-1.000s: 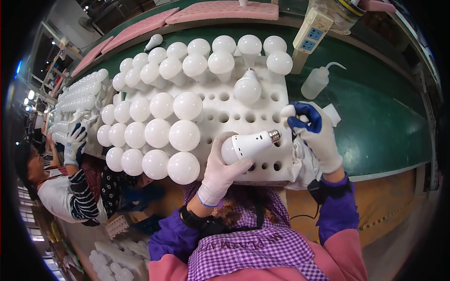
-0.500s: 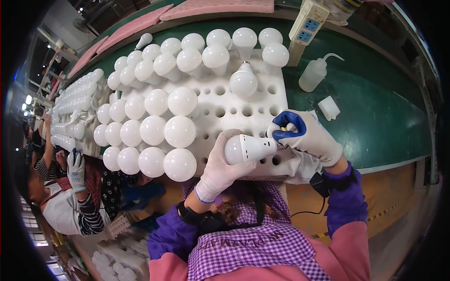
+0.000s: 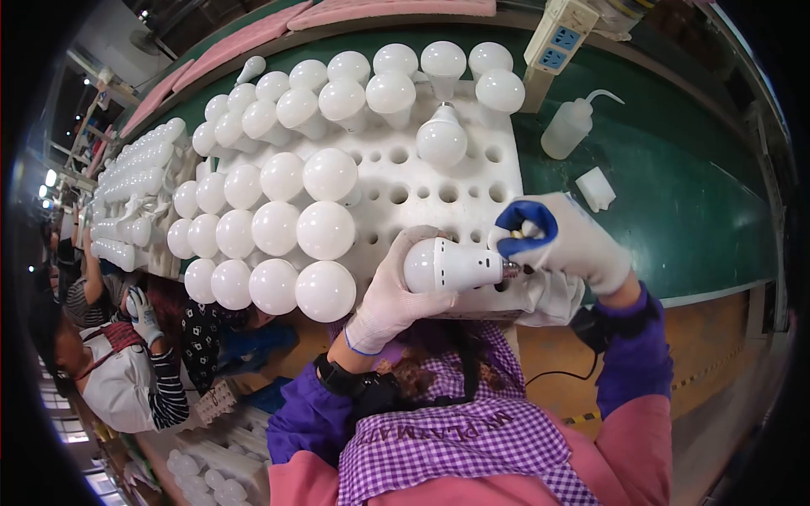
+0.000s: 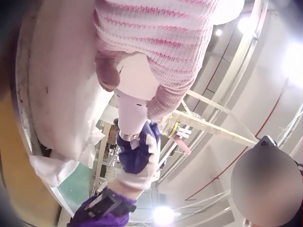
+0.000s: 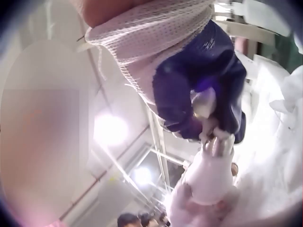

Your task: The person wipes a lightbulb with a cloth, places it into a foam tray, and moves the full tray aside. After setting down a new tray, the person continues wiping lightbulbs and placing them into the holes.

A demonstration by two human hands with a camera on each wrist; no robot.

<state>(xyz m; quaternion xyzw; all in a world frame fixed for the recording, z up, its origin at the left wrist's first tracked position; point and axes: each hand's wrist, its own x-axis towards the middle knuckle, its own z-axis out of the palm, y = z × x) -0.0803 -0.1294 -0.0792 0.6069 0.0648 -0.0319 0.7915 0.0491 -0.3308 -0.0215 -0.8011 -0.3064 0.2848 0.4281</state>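
Observation:
My left hand (image 3: 396,291), in a pale knit glove, grips a white light bulb (image 3: 464,266) round its dome. The bulb lies sideways above the foam tray, its metal screw base (image 4: 129,137) pointing right. My right hand (image 3: 565,240), in a white glove with blue palm and fingers, is right at that base with its fingers curled. A small whitish piece (image 5: 204,104) shows between those fingers; its kind I cannot tell. Under the hands, the white foam tray (image 3: 405,173) has rows of holes. Several bulbs (image 3: 327,229) stand dome up in it, and one bulb (image 3: 441,142) leans base up.
On the green table (image 3: 675,202) at right are a squeeze bottle (image 3: 568,128) and a small white block (image 3: 596,189). A socket strip (image 3: 559,42) stands behind them. White cloth (image 3: 553,299) hangs at the tray's right corner. Another person (image 3: 118,371) works at the left.
My right hand has moved left and down to the bulb's screw base. The bulb has tipped so that its base points more level. At left, the other person's gloved hand has lowered.

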